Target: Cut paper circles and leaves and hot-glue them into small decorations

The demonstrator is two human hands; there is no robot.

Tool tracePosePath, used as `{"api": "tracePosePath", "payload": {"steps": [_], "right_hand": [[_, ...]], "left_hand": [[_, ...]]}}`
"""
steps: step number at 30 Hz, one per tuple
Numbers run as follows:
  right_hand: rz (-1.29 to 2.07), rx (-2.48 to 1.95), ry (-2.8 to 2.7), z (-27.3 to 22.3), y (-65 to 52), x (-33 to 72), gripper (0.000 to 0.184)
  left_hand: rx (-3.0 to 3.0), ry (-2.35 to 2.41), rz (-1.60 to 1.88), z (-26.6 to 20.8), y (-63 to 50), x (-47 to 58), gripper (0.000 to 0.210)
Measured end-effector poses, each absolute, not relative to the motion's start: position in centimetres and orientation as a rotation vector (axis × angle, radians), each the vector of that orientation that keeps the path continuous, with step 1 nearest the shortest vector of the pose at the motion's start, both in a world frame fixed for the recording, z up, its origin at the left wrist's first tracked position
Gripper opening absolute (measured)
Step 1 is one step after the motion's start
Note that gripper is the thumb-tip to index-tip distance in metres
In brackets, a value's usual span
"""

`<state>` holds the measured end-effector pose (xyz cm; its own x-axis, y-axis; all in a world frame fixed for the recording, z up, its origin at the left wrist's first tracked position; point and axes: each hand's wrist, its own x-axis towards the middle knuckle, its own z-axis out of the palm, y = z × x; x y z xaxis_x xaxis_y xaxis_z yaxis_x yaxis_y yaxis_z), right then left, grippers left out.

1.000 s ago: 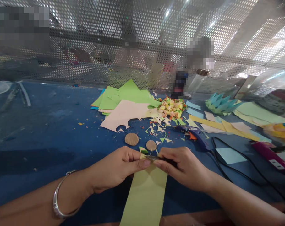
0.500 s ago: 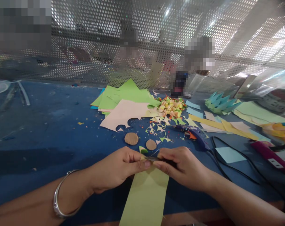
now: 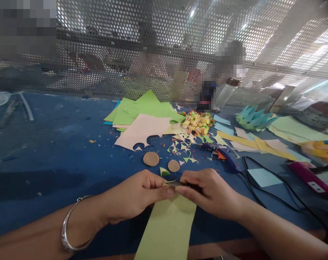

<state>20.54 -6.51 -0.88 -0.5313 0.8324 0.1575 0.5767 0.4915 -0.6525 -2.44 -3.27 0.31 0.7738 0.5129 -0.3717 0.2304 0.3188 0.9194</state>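
A long strip of yellow-green paper (image 3: 169, 227) hangs toward the table's front edge. My left hand (image 3: 144, 189) pinches its upper end between thumb and fingers. My right hand (image 3: 207, 191) is closed around what look like scissors (image 3: 175, 183); a slim dark blade shows at the paper's top edge, while the handles are mostly hidden in the palm. Both hands are close together, their thumbs almost touching. Just beyond them lie two brown cardboard discs (image 3: 151, 159) and a small folded green-and-cream paper piece (image 3: 164, 172).
Green sheets (image 3: 142, 108) and a cut pink sheet (image 3: 142, 130) lie behind, beside a pile of small paper pieces (image 3: 197, 122) and scraps. On the right are a blue glue gun (image 3: 229, 159) with black cable, a magenta power strip (image 3: 312, 178), paper strips and a blue paper flower (image 3: 254, 118).
The lower end of the yellow-green strip has swung slightly, and its upper end has shifted a little at my fingers. Both hands keep nearly the same place and grip.
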Motion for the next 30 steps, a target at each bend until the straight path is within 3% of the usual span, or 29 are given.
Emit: {"api": "tracePosePath", "payload": {"steps": [22,30], "right_hand": [[0.831,-1.238,-2.198,-0.8,-6.3,20.3,0.042],[0.714,-1.335,-1.973,-1.2,-5.8,21.4,0.045]], "left_hand": [[1.204,0.765,0.175,0.7,-3.2,-2.3,0.036],[1.678,1.235,0.433,4.2,1.5,-8.1,0.03]]}}
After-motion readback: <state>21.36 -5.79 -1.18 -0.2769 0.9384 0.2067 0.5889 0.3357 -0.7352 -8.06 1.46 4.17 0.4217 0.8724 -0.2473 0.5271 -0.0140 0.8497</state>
